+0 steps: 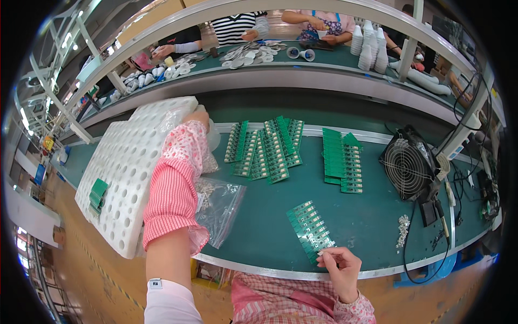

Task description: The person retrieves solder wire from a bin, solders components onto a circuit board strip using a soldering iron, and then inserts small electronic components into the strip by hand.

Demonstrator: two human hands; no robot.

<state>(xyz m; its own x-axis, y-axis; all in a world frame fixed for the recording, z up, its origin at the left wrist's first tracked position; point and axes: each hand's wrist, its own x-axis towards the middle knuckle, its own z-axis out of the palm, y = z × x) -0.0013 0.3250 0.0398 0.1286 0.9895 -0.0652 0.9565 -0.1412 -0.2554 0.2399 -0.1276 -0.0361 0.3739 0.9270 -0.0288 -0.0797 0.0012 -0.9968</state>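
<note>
Nearest: right hand (339, 265) at the near edge of the counter (270, 237), fingertips pinched on the near corner of a green circuit-board strip (310, 231); what small part, if any, sits between the fingers is too small to tell. The strip lies flat on the green mat, angled away from the hand. Judged: light, thin, stiff but brittle along its scored panels; best taken by the bare long edges, not by the populated face, and not flexed. Left of it, a clear plastic bag (218, 208) lies limp with small pale parts inside; soft, slippery, likely to spill if lifted by the bottom. Left hand (197, 117) reaches far across, its sleeve covering much of it; it rests at a white foam tray (127, 162) with round holes, but whether it grips anything I cannot tell. Farther out: fanned stacks of green boards (267, 148) and a second stack (341, 162). A black fan (407, 164) stands at right. Beyond, other people work at a second line.
</note>
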